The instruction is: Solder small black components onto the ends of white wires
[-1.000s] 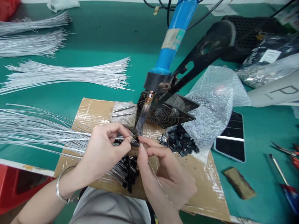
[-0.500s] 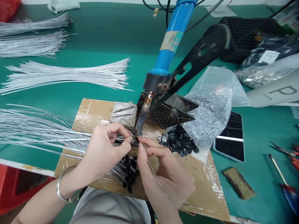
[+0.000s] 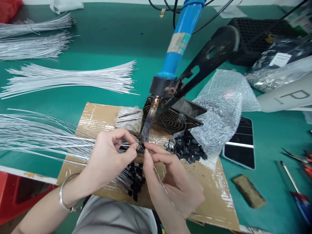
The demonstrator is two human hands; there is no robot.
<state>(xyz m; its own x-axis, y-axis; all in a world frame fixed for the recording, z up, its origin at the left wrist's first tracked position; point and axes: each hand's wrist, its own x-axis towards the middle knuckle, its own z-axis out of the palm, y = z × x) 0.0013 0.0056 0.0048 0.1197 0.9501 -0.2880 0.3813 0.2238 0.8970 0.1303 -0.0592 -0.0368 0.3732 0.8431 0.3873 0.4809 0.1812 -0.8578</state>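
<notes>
2 hands (image 3: 146, 162) at iron tip (image 3: 143, 138)

This is a small electronics workshop: a blue-handled soldering iron (image 3: 175, 48) on a stand, bundles of thin silver wires (image 3: 68, 78), a green work mat (image 3: 109, 42).

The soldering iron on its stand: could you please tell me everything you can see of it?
The soldering iron has a blue, plastic-looking handle with a pale tape band, a black collar below it, and a dark, scorched metal tip pointing down and left. It leans steeply, propped on a black metal stand, with black cables leaving its top end. The tip ends just above the cardboard, where the left hand and right hand pinch small parts right at it.
</notes>
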